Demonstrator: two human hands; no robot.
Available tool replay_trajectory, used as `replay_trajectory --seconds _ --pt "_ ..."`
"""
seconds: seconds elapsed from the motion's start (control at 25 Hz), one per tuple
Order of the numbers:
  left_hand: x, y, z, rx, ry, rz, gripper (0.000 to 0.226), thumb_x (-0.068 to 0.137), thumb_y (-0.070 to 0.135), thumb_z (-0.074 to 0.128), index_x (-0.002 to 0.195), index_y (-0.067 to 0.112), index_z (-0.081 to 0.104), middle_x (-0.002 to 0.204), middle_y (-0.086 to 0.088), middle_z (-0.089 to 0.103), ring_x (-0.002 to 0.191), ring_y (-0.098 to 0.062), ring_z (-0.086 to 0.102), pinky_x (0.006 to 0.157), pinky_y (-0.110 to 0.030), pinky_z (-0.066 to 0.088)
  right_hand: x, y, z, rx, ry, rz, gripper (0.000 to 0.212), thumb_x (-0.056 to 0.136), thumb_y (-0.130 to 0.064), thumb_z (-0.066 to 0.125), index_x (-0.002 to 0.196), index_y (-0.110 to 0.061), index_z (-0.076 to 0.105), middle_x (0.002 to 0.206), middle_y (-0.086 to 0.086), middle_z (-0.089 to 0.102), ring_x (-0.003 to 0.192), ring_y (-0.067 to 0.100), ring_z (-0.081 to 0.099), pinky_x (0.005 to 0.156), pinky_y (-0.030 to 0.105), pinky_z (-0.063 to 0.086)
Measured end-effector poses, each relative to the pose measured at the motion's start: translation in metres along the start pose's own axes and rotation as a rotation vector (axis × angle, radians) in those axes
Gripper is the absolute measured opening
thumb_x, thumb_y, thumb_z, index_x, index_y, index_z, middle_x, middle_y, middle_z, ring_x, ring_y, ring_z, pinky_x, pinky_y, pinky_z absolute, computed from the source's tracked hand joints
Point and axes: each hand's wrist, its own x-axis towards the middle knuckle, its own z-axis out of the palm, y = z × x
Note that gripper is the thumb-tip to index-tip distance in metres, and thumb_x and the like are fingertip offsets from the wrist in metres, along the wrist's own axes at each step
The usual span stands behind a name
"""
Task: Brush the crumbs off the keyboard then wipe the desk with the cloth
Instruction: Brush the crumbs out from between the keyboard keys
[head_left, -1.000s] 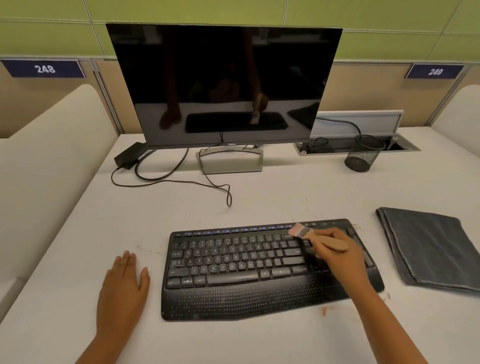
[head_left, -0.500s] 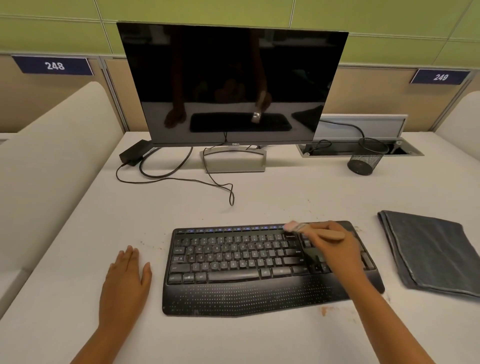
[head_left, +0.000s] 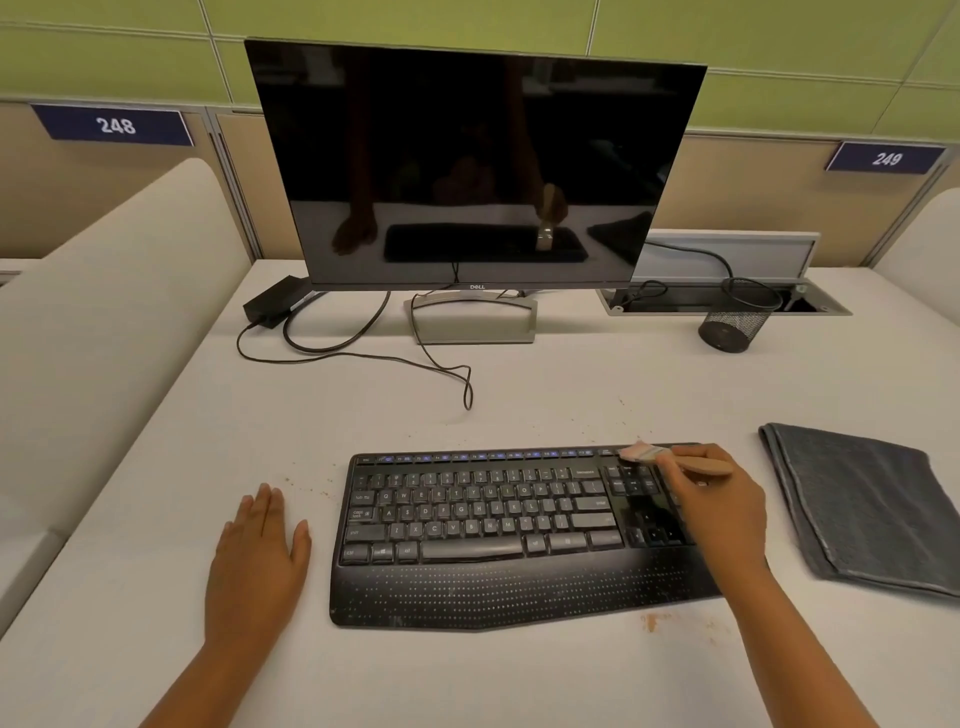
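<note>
Lay on the white desk (head_left: 519, 379) with the keyboard (head_left: 493, 535) as centre. Folded, untouched, well right of the keyboard: grey cloth (head_left: 857, 504), likely kept for wiping. Rested flat left of the keyboard, fingers straight, holding nothing: left hand (head_left: 260, 561). Curled round a small brush (head_left: 670, 460) over the keyboard's far right corner: right hand (head_left: 719, 506). Scattered beside the keyboard: crumbs (head_left: 654, 621). Behind the keyboard, clear of sweeping: monitor (head_left: 475, 161), cable (head_left: 363, 353), mesh cup (head_left: 737, 322).

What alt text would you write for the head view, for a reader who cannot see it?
A right hand holds a small brush at the top right of a black keyboard; the left hand rests flat on the white desk. A grey cloth lies right.
</note>
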Motion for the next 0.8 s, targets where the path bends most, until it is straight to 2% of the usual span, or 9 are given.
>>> replay_trajectory --seconds 0.2,0.32,0.4,0.52,0.64,0.8 --pt "0.000 0.003 -0.004 0.019 -0.018 -0.007 0.059 0.095 0.032 0.035 0.144 0.003 0.021 0.152 -0.011 0.022 0.141 -0.025 0.018 0.114 -0.036 0.010 0.007 0.006 -0.006 -0.189 0.004 -0.031 0.018 0.086 -0.046 0.058 0.081 -0.030 0.056 0.068 -0.009 0.061 0.063 0.015 0.056 0.053 0.028 0.046" --pt "-0.001 0.005 -0.003 0.013 -0.019 -0.015 0.059 0.095 0.033 0.033 0.145 0.004 0.019 0.153 -0.010 0.020 0.142 -0.023 0.016 0.114 -0.035 0.008 0.020 0.025 -0.028 -0.208 0.087 0.046 0.024 0.086 -0.049 0.059 0.087 -0.024 0.062 0.073 0.002 0.067 0.062 0.020 0.056 0.053 0.028 0.047" --pt "0.000 0.004 -0.001 0.026 -0.012 -0.020 0.058 0.096 0.035 0.029 0.145 0.004 0.019 0.153 -0.010 0.021 0.142 -0.024 0.016 0.115 -0.037 0.009 0.024 0.027 -0.037 -0.164 0.126 0.100 0.026 0.084 -0.049 0.062 0.089 -0.024 0.066 0.083 0.000 0.069 0.069 0.021 0.057 0.053 0.026 0.042" --pt "0.003 0.003 -0.001 0.050 -0.018 -0.028 0.061 0.095 0.040 0.020 0.145 0.005 0.019 0.153 -0.011 0.020 0.141 -0.025 0.016 0.114 -0.037 0.008 0.027 0.021 -0.035 -0.013 0.056 0.094 0.020 0.083 -0.041 0.066 0.086 -0.021 0.068 0.092 -0.006 0.065 0.075 0.014 0.057 0.053 0.022 0.037" --pt "0.003 0.005 0.000 0.056 -0.053 -0.047 0.059 0.096 0.035 0.027 0.146 0.007 0.013 0.154 -0.009 0.013 0.143 -0.023 0.010 0.115 -0.038 0.008 0.028 0.019 -0.034 -0.031 -0.019 0.064 0.020 0.083 -0.041 0.067 0.086 -0.021 0.069 0.087 -0.008 0.065 0.067 0.004 0.056 0.051 0.023 0.040" --pt "0.006 0.008 0.000 0.082 -0.046 -0.065 0.059 0.096 0.038 0.021 0.147 0.009 0.011 0.155 -0.011 0.010 0.143 -0.025 0.007 0.115 -0.039 0.006 0.032 0.030 -0.051 -0.131 0.062 0.139 0.022 0.083 -0.047 0.064 0.088 -0.026 0.067 0.093 -0.003 0.067 0.074 0.016 0.055 0.053 0.026 0.039"
